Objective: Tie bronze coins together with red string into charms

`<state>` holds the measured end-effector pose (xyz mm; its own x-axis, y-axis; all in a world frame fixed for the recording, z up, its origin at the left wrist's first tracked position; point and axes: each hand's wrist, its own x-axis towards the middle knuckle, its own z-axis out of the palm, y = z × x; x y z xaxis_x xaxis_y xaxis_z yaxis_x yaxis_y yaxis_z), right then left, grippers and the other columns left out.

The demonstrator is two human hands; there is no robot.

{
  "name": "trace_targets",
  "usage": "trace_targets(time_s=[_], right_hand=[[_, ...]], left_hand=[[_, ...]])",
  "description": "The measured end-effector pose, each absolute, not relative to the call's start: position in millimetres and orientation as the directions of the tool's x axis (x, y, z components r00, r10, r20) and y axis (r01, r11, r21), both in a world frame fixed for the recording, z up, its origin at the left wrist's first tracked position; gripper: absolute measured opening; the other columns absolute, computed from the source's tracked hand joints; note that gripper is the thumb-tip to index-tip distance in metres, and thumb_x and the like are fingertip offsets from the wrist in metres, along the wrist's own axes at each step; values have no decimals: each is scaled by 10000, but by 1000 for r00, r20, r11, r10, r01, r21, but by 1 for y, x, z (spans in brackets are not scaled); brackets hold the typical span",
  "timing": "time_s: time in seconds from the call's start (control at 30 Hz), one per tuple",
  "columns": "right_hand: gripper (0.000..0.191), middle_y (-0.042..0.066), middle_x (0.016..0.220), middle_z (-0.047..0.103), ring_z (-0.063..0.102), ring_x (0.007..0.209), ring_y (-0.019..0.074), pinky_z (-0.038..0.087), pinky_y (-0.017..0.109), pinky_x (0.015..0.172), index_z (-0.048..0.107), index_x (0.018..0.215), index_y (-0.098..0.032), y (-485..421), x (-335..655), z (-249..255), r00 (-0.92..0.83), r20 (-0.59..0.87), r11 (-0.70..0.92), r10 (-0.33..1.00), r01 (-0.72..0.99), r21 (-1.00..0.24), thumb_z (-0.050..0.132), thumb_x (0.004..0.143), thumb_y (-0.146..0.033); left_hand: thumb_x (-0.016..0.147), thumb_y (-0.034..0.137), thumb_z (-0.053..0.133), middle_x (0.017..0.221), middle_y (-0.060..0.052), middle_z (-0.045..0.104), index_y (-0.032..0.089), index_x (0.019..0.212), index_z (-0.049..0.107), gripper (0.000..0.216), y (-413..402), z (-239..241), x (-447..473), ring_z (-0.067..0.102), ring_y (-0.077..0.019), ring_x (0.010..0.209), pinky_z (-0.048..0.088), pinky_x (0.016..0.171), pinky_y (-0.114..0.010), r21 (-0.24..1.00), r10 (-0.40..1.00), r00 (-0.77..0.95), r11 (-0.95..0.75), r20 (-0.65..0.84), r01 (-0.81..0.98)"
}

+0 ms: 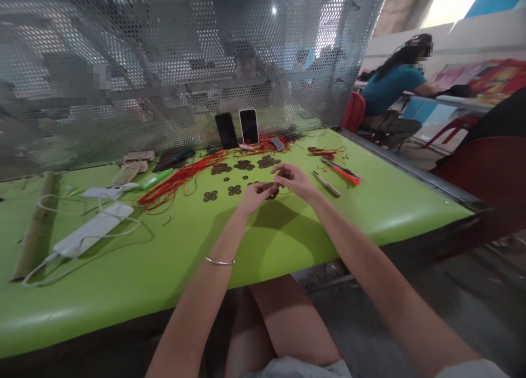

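Over the green table, my left hand (pixel 255 196) pinches a small piece of red cord near its thumb tip. Close against it, my right hand (pixel 295 182) has its thumb and a fingertip together at the same cord, other fingers curled. Dark round coins with holes (pixel 272 192) show just behind and beneath the fingers, partly hidden. Left of my hands lie flower-like coin groups (pixel 234 190), with larger coin clusters (pixel 244 165) and single coins (pixel 226 179) behind them.
A bundle of red cords (pixel 184 175) stretches along the back left. Two phones (pixel 249 127) lean by the perforated metal screen (pixel 164 93). A cutter with an orange handle (pixel 347 174) and a pale-handled tool (pixel 327 184) lie right; a white power strip (pixel 93 230) lies left. Another person (pixel 394 87) sits beyond.
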<state>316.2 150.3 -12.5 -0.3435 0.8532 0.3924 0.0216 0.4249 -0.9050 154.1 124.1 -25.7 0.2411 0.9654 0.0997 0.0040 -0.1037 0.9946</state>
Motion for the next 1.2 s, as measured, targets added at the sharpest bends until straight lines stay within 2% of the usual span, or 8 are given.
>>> trace_targets(time_s=[0.07, 0.3, 0.53, 0.67, 0.8, 0.93, 1.07, 1.2], right_hand=[[243, -30, 627, 558, 503, 542, 87, 388, 222, 507, 582, 899, -177, 150, 316, -12, -350, 391, 422, 851, 13, -907, 645, 727, -337], [275, -30, 635, 558, 515, 558, 90, 429, 233, 540, 580, 890, -190, 153, 313, -16, -316, 410, 414, 856, -56, -908, 658, 727, -397], [333, -6, 697, 579, 532, 604, 106, 444, 245, 558, 572, 867, -204, 153, 309, -18, -157, 501, 504, 851, -27, -864, 671, 712, -482], [358, 2, 732, 579, 543, 641, 117, 463, 261, 602, 555, 895, -205, 157, 305, -25, -166, 496, 502, 852, -6, -865, 653, 722, -503], [377, 2, 729, 575, 537, 650, 125, 458, 257, 597, 552, 893, -198, 165, 302, -35, -275, 433, 440, 858, -39, -897, 697, 669, -465], [367, -5, 717, 569, 549, 641, 131, 461, 252, 570, 553, 929, -203, 168, 306, -38, -394, 317, 314, 863, -73, -947, 713, 619, -315], [354, 24, 806, 599, 595, 695, 151, 495, 282, 603, 567, 932, -199, 166, 315, -36, -444, 252, 258, 860, -48, -965, 668, 595, -232], [276, 30, 754, 612, 588, 660, 156, 490, 296, 600, 596, 853, -176, 167, 323, -32, -388, 224, 282, 894, 100, -954, 674, 599, -254]], left_hand=[[634, 428, 745, 679, -37, 653, 147, 754, 717, 307, 124, -27, 154, 556, -105, 617, 459, 634, -247, 996, 961, 263, -85, 84, -6], [647, 432, 736, 756, -41, 666, 187, 833, 730, 308, 125, -30, 154, 552, -86, 631, 421, 602, -217, 996, 965, 258, -18, 41, -88], [643, 389, 748, 791, -46, 678, 197, 841, 739, 277, 122, -26, 154, 564, -94, 667, 403, 597, -214, 992, 974, 225, 7, 22, -128], [644, 383, 751, 818, -41, 669, 212, 865, 742, 279, 119, -23, 157, 567, -92, 681, 399, 587, -208, 988, 971, 235, 0, 37, -158], [658, 349, 752, 1026, -42, 591, 250, 834, 748, 202, 117, -24, 161, 566, -116, 807, 451, 665, -235, 979, 975, 145, -146, 167, -141], [695, 277, 737, 1139, -54, 512, 257, 796, 749, 103, 111, -26, 168, 529, -183, 979, 467, 823, -328, 919, 919, 62, -393, 390, 38], [750, 256, 698, 1021, -50, 621, 272, 849, 742, 110, 98, -28, 181, 535, -201, 1029, 398, 972, -406, 831, 829, 191, -548, 525, 96], [760, 260, 678, 943, -43, 666, 256, 854, 741, 113, 94, -26, 187, 584, -178, 920, 459, 877, -370, 884, 866, 193, -468, 461, -15]])
